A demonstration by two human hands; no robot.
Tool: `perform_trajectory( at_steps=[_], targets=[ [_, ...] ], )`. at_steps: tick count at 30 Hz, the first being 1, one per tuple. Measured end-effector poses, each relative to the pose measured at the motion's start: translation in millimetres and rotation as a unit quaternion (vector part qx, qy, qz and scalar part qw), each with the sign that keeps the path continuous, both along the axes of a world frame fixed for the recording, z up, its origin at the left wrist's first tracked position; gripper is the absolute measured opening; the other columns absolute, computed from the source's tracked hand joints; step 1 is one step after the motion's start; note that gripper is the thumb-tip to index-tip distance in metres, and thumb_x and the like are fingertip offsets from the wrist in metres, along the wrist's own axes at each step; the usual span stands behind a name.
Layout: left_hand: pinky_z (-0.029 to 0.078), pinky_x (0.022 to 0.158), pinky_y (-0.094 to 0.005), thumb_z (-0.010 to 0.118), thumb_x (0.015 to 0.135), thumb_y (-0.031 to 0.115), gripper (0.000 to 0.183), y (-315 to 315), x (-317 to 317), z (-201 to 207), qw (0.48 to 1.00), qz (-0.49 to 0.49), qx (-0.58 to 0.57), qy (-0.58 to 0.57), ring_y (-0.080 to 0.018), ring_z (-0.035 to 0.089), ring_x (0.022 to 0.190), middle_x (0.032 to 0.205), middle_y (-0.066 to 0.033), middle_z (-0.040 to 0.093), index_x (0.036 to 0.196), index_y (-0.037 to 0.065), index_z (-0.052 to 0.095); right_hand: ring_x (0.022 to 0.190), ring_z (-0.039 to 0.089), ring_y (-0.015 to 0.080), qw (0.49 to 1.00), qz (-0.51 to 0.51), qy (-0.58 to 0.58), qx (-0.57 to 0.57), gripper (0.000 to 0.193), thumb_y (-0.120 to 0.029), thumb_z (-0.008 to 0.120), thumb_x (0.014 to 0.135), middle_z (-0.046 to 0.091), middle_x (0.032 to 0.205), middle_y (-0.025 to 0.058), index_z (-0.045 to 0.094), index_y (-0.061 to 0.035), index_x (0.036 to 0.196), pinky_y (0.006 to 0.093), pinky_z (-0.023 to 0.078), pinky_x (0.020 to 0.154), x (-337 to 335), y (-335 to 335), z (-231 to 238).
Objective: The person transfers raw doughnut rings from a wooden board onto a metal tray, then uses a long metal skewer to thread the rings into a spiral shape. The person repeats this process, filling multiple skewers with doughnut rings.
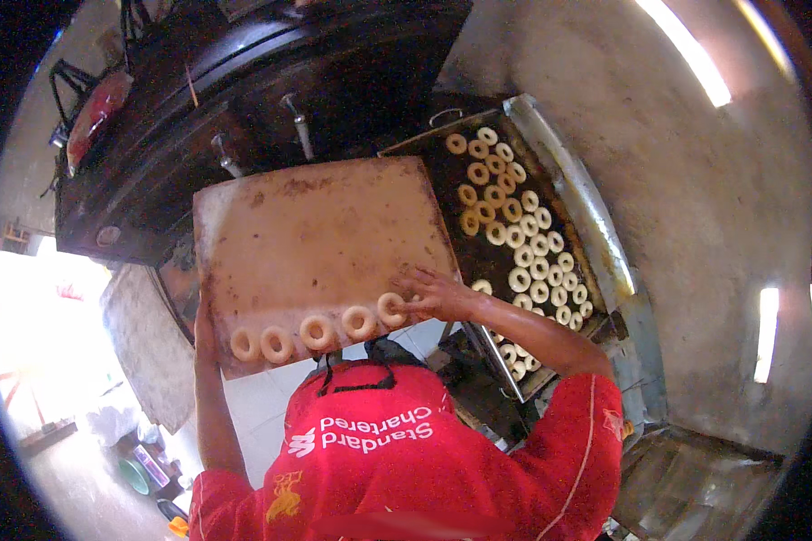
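Observation:
A large flat board (pixel 325 225), floury and stained, is in front of me. Along its near edge lies a row of several raw dough rings (pixel 317 333). My left hand (pixel 204 317) grips the board's left edge, its fingers partly hidden by the rim. At the right end of the row, my right hand (pixel 435 296) has its fingers on the last dough ring (pixel 392 309), which still rests on the board. To the right, a dark oiled tray (pixel 442 176) carries many pale ring doughnuts (pixel 539 268), some more golden toward its far side.
A dark metal oven (pixel 253 99) with two handles (pixel 300 131) stands behind the board. The tray has a wire handle (pixel 445 115) at its far end, beside a metal ledge (pixel 595 207) along the wall. A green basin (pixel 135 476) sits on the floor at lower left.

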State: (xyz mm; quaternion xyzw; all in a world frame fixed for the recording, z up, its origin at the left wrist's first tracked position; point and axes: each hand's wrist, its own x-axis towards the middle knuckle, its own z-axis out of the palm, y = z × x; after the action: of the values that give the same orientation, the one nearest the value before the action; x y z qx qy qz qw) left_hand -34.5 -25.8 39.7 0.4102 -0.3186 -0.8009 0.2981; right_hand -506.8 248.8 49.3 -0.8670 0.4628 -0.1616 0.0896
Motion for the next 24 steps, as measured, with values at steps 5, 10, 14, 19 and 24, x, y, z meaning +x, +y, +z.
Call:
perform_trajectory(
  at_steps=[5,10,14,19,24],
  targets=[
    [0.039,0.121,-0.0410,0.042,0.111,0.056,0.072,1.9,6.6,4.3,1.000,0.022,0.018,-0.010,-0.0271,0.051,0.143,0.160,-0.0116,0.050,0.160,0.002,0.041,0.140,0.051,0.0422,0.987,-0.152,0.040,0.021,0.055,-0.017,0.071,0.085,0.057,0.148,0.0185,0.063,-0.0194,0.139,0.0588,0.040,0.118,-58.9,-14.4,-19.7],
    [0.039,0.121,-0.0432,0.042,0.110,0.059,0.073,3.7,25.5,16.8,0.997,0.012,-0.023,-0.075,-0.0280,0.051,0.142,0.158,-0.0122,0.052,0.160,0.005,0.044,0.135,0.055,0.0447,0.916,-0.393,-0.027,0.080,0.043,-0.021,0.067,0.088,0.062,0.140,0.0217,0.071,-0.0136,0.131,0.0562,0.044,0.112,-139.3,-32.2,-44.9],
    [0.036,0.122,-0.0437,0.042,0.110,0.059,0.074,-11.0,45.6,-10.5,0.996,0.006,-0.032,-0.082,-0.0273,0.046,0.146,0.161,-0.0098,0.048,0.161,0.006,0.042,0.129,0.058,0.0436,0.936,-0.335,-0.054,0.095,0.045,-0.019,0.072,0.086,0.061,0.142,0.0205,0.072,-0.0154,0.131,0.0529,0.048,0.108,-72.0,-68.4,-37.4],
    [0.047,0.112,-0.0371,0.048,0.111,0.054,0.067,0.0,-4.4,-28.0,1.000,-0.015,-0.019,0.011,-0.0203,0.057,0.133,0.149,-0.0068,0.060,0.153,0.003,0.051,0.141,0.048,0.0423,0.991,0.003,-0.134,0.030,0.052,-0.021,0.081,0.082,0.055,0.150,0.0157,0.070,-0.0195,0.133,0.0563,0.042,0.117,84.6,-63.2,7.6],
    [0.037,0.120,-0.0372,0.044,0.113,0.048,0.065,-0.1,-16.4,-39.7,0.998,-0.029,0.002,0.059,-0.0238,0.048,0.142,0.158,-0.0084,0.050,0.160,0.004,0.042,0.143,0.048,0.0402,0.993,-0.075,-0.066,-0.061,0.045,-0.024,0.085,0.078,0.060,0.142,0.0162,0.073,-0.0199,0.121,0.0612,0.037,0.120,82.5,-56.5,22.4]
  ],
)
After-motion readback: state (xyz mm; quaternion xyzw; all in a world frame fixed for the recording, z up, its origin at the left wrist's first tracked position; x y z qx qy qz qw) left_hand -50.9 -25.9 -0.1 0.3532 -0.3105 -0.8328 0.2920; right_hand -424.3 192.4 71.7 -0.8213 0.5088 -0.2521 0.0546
